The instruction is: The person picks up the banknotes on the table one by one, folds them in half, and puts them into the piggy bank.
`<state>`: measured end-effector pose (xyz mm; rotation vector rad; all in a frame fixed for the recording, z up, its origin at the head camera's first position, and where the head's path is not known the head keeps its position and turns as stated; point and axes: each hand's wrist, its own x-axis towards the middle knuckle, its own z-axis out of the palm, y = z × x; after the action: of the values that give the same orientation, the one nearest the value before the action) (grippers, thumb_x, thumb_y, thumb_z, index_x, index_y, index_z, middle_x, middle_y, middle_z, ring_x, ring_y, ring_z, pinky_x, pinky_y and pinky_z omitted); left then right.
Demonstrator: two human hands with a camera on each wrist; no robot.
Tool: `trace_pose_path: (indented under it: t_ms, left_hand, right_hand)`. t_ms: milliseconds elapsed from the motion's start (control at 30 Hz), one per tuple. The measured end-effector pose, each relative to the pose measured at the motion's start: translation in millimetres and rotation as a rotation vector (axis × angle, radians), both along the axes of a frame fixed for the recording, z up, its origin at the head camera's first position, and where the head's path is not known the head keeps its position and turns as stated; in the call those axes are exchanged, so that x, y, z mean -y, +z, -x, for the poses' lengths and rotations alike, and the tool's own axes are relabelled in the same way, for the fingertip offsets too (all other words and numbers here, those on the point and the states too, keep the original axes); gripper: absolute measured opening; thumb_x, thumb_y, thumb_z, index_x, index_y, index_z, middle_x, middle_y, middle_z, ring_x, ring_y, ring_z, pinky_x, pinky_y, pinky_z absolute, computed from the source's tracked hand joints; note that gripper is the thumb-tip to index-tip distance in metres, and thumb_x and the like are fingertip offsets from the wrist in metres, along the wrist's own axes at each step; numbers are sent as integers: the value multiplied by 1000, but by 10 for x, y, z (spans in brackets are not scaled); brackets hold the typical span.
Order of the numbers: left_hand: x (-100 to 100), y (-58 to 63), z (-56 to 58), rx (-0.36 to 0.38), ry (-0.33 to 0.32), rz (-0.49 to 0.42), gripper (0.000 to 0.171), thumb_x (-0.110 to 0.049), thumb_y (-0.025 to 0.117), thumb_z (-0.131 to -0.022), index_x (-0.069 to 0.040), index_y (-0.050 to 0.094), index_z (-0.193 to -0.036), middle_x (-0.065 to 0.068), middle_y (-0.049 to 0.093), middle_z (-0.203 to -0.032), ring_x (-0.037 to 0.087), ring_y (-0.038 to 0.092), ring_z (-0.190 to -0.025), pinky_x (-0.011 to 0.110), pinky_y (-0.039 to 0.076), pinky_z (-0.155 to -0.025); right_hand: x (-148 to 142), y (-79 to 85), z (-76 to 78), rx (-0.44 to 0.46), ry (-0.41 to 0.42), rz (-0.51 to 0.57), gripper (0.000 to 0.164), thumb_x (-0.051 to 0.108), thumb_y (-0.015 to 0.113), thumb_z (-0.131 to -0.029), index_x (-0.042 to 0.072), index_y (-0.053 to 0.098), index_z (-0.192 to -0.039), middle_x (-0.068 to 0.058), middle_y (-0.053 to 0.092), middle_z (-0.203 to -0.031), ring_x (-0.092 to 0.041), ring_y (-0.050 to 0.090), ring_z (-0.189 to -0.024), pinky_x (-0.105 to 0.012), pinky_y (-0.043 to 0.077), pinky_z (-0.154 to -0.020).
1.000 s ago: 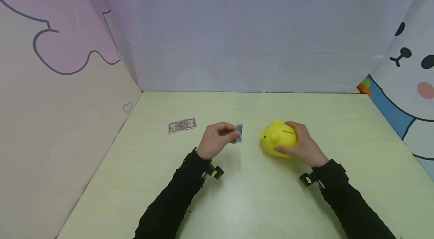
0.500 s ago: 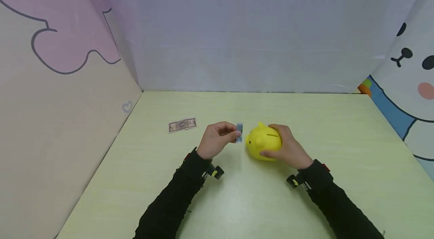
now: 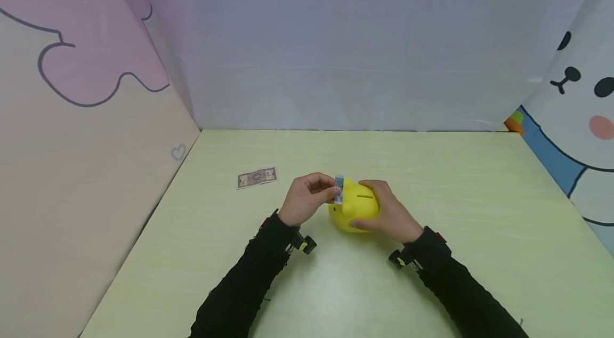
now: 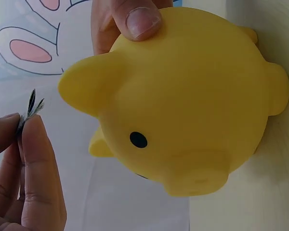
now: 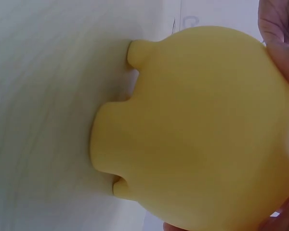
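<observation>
A yellow piggy bank [image 3: 357, 212] stands on the table, its snout turned left and the coin slot on its back showing. My right hand [image 3: 390, 212] grips it from the right, thumb on the near side and fingers on the far side. Between thumb and fingers my left hand [image 3: 309, 196] pinches a folded bluish banknote [image 3: 339, 182], held upright and overlapping the pig's head in the head view. In the left wrist view the folded banknote [image 4: 31, 107] appears edge-on, its ends spread apart, with a gap between it and the pig's ear.
A brownish banknote [image 3: 257, 178] lies flat on the pale table [image 3: 431, 162], to the left of my left hand. A white cloth backdrop [image 3: 312, 61] rises behind the table's far edge, and printed cartoon panels flank both sides.
My right hand has slid the piggy bank leftward across the table to beside the left hand. The left hand and its folded banknote have stayed nearly in place.
</observation>
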<state>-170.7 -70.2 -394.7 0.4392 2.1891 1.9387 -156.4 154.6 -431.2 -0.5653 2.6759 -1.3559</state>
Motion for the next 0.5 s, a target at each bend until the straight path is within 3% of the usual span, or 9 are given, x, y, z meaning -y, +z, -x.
trace_pose_path:
  t_ms: [500]
  left_hand:
    - [-21, -45, 18, -74, -31, -20, 20, -5, 65, -93, 6, 67, -110, 25, 68, -107, 4, 65, -80, 21, 57, -78]
  right_hand:
    - [225, -40, -9, -56, 82, 38, 83, 30, 87, -74, 11, 40, -140, -12, 41, -132, -24, 47, -105, -36, 46, -87]
